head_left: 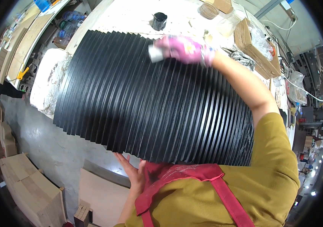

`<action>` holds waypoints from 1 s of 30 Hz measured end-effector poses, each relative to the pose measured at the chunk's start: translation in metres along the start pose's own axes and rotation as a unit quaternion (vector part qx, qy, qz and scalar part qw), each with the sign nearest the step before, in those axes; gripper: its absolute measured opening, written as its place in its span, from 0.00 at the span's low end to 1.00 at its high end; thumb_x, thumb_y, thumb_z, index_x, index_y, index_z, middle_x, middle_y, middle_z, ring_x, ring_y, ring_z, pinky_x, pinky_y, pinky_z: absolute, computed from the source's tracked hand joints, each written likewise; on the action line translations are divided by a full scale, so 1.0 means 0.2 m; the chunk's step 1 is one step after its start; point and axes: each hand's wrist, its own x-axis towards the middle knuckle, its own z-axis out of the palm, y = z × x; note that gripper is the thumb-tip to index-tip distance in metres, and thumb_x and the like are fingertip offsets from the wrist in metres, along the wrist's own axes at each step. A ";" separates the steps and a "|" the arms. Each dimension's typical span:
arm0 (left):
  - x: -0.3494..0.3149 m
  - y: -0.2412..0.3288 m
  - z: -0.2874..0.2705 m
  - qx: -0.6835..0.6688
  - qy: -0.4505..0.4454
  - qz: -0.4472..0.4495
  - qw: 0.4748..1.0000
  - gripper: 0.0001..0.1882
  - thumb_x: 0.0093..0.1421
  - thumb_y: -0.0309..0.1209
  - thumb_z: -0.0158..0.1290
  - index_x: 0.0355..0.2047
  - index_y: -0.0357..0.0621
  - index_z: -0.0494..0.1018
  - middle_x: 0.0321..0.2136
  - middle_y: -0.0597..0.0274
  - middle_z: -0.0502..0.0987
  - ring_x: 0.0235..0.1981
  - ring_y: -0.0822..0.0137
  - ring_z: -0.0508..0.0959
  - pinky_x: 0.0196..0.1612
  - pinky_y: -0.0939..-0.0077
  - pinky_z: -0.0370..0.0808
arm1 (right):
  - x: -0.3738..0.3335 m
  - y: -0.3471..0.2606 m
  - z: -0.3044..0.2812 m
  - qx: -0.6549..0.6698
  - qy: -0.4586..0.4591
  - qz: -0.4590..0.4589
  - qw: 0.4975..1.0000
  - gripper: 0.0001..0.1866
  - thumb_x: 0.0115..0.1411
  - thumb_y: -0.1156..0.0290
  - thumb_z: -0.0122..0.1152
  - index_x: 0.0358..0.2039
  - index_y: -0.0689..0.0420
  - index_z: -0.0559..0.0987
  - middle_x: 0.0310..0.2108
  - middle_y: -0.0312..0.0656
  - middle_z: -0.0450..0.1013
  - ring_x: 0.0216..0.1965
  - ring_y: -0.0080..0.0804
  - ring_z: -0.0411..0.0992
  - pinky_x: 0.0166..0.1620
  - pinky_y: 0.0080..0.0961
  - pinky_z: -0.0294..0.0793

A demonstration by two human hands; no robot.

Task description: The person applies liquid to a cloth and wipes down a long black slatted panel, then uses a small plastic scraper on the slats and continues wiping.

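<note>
A wide row of long, thin black strips (138, 94) lies side by side on the table, their ends stepping unevenly. My right hand (182, 49), in a pink patterned glove, reaches over their far ends and is closed on a small whitish block (156, 53). Both hand and block are smeared by motion, and the block's exact kind is unclear. At the near edge of the strips, my bare left hand (133, 172) has its fingers and thumb stretched apart. Its fingertips meet the strip ends and are partly hidden under them.
Beyond the strips stands a small black cup (159, 21) on the white tabletop (127, 17). An open cardboard box (258, 49) with plastic sits at the far right. A white wrapped bundle (49, 81) is left of the strips. Cardboard stacks (32, 185) stand on the floor.
</note>
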 end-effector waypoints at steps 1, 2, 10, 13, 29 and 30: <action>0.00 0.01 0.01 -0.003 -0.003 0.001 1.000 0.56 0.50 0.36 0.65 0.67 0.40 0.36 0.68 0.42 0.33 0.68 0.47 0.43 0.61 0.54 0.59 | 0.06 0.10 -0.06 -0.020 0.025 0.054 0.998 0.21 0.59 0.75 0.51 0.54 0.57 0.69 0.45 0.48 0.74 0.43 0.42 0.76 0.45 0.35 0.78; 0.01 0.01 0.00 -0.003 -0.006 -0.004 1.000 0.57 0.50 0.38 0.65 0.67 0.40 0.36 0.68 0.42 0.33 0.68 0.47 0.43 0.61 0.54 0.59 | 0.12 0.13 -0.05 -0.058 0.049 0.073 0.994 0.20 0.60 0.75 0.50 0.54 0.57 0.70 0.43 0.47 0.74 0.42 0.42 0.76 0.45 0.34 0.78; 0.00 -0.01 0.00 0.008 0.006 -0.009 1.000 0.61 0.46 0.46 0.66 0.66 0.35 0.36 0.67 0.43 0.35 0.67 0.47 0.47 0.61 0.55 0.59 | 0.03 -0.07 -0.02 -0.030 -0.040 -0.004 0.999 0.21 0.60 0.76 0.51 0.55 0.55 0.69 0.42 0.43 0.75 0.40 0.36 0.76 0.47 0.31 0.77; 0.02 -0.02 0.03 0.009 0.020 0.007 1.000 0.60 0.47 0.55 0.63 0.67 0.39 0.38 0.67 0.47 0.39 0.65 0.49 0.53 0.59 0.54 0.61 | 0.05 0.15 0.00 -0.097 0.086 0.086 0.988 0.20 0.60 0.73 0.53 0.54 0.56 0.70 0.42 0.45 0.75 0.35 0.32 0.76 0.41 0.27 0.80; 0.02 0.02 -0.02 0.019 -0.010 -0.002 1.000 0.58 0.50 0.41 0.65 0.67 0.40 0.34 0.68 0.44 0.31 0.68 0.46 0.44 0.61 0.54 0.60 | -0.15 -0.61 0.12 -0.013 -0.055 -0.126 0.990 0.22 0.59 0.69 0.53 0.56 0.52 0.68 0.41 0.41 0.73 0.44 0.36 0.74 0.49 0.31 0.75; 0.02 0.04 -0.02 0.024 -0.009 -0.006 1.000 0.58 0.50 0.41 0.65 0.67 0.40 0.34 0.68 0.44 0.31 0.68 0.46 0.44 0.61 0.55 0.60 | -0.16 -0.61 0.13 0.026 -0.094 -0.165 0.981 0.23 0.58 0.68 0.54 0.56 0.52 0.68 0.40 0.42 0.73 0.42 0.35 0.75 0.47 0.30 0.76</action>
